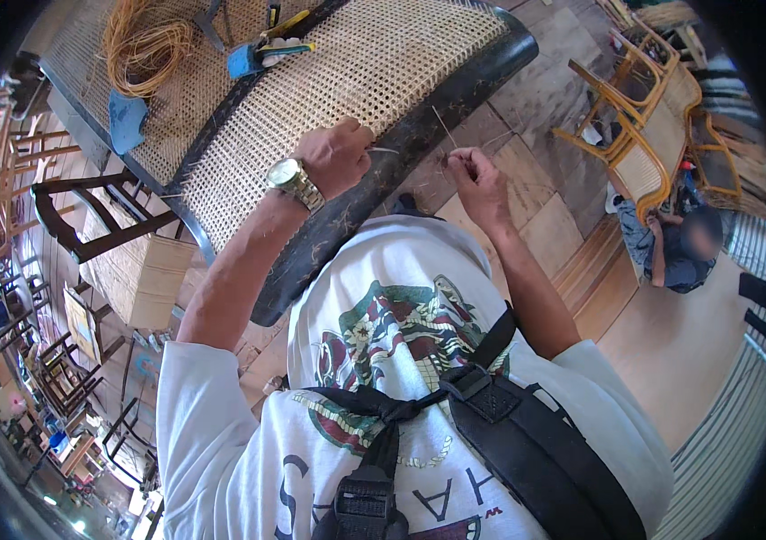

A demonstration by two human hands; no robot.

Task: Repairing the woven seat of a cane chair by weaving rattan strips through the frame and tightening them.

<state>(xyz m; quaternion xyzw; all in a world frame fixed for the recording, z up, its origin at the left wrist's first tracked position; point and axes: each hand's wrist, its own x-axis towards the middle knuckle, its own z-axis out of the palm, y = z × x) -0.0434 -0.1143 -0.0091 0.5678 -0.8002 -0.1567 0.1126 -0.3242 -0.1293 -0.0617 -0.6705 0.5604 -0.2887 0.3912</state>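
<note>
Clearly, in the head view, the left hand [336,157] curls over the woven cane panel [374,72] beside its black rail [477,85]; whether it grips anything, I cannot tell. To the rail's right, the right hand [482,184] pinches a thin strand [444,127].

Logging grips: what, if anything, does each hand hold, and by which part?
The right hand seemingly pinches a thin strand near one end; whether the left hand grips the pale strip is unclear.
</note>
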